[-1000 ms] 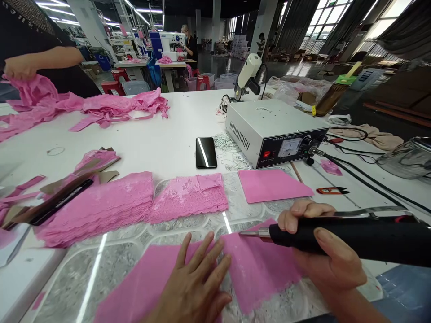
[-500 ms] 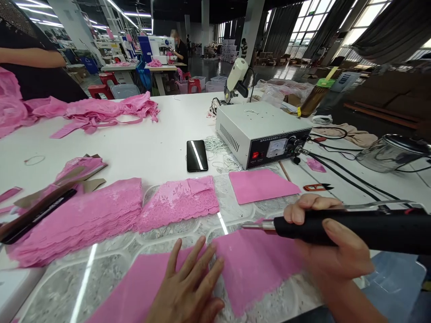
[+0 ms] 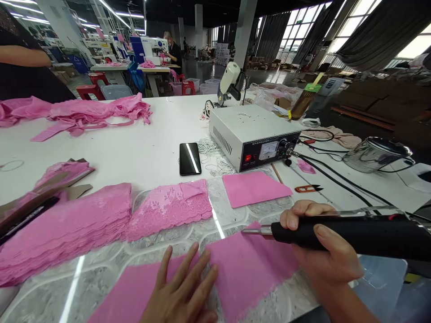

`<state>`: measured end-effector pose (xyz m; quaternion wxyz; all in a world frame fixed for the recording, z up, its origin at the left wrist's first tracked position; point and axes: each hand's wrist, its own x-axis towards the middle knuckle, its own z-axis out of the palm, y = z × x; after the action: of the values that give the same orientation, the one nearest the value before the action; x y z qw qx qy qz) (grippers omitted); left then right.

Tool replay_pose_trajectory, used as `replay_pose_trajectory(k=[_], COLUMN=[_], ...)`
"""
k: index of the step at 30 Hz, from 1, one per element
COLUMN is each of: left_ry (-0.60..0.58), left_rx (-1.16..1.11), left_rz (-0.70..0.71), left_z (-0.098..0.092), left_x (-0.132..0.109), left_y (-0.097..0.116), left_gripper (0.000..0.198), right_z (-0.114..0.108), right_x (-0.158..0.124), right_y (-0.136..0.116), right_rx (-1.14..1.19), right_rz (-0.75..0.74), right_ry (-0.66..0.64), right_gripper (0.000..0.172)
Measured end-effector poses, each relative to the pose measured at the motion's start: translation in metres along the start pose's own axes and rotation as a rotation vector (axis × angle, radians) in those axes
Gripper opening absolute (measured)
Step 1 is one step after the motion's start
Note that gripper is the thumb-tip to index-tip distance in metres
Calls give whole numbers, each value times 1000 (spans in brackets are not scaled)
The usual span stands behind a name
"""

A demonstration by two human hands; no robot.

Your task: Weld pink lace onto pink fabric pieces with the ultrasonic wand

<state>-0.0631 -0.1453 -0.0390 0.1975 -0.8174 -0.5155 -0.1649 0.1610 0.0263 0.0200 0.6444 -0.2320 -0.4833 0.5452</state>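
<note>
My left hand [image 3: 183,287] lies with spread fingers at the inner ends of two pink fabric pieces. The left fabric piece [image 3: 124,287] runs partly under it; the right fabric piece [image 3: 249,273] is beside its fingertips. My right hand [image 3: 328,251] is closed around a thick black handpiece [image 3: 370,235] with a thin metal tip. That tip points left, at the right piece's upper edge; whether it touches the cloth I cannot tell. Beyond it are a flat pink panel [image 3: 256,188] and a scalloped pink lace piece [image 3: 171,208], beside a lace stack [image 3: 70,224].
A grey control box [image 3: 252,128] with a dial and lit red switch stands behind, cables running right. Around it are a phone [image 3: 189,159], orange thread snips [image 3: 308,188], a glass pot [image 3: 372,154] and a lamp [image 3: 229,80]. Pink garments [image 3: 94,112] lie far left, near a standing person.
The view has turned slightly right, so most things sit further left in the picture. Both hands keep nearly the same pose, and the handpiece stays held over the right fabric piece.
</note>
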Motion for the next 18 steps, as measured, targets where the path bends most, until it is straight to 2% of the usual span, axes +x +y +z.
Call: replay_pose_trajectory(k=[13,18], left_ry=[18,-81], left_rx=[34,63], left_rz=[38,98], left_z=[-5,-6], left_x=[8,2], left_y=[-6,-13], left_gripper=[38,43], right_z=[1,-12], right_x=[4,14], right_y=[-2,-9], right_rx=[-26,-11], right_rz=[-27,-84], right_ry=[-34,166], right_gripper=[5,8])
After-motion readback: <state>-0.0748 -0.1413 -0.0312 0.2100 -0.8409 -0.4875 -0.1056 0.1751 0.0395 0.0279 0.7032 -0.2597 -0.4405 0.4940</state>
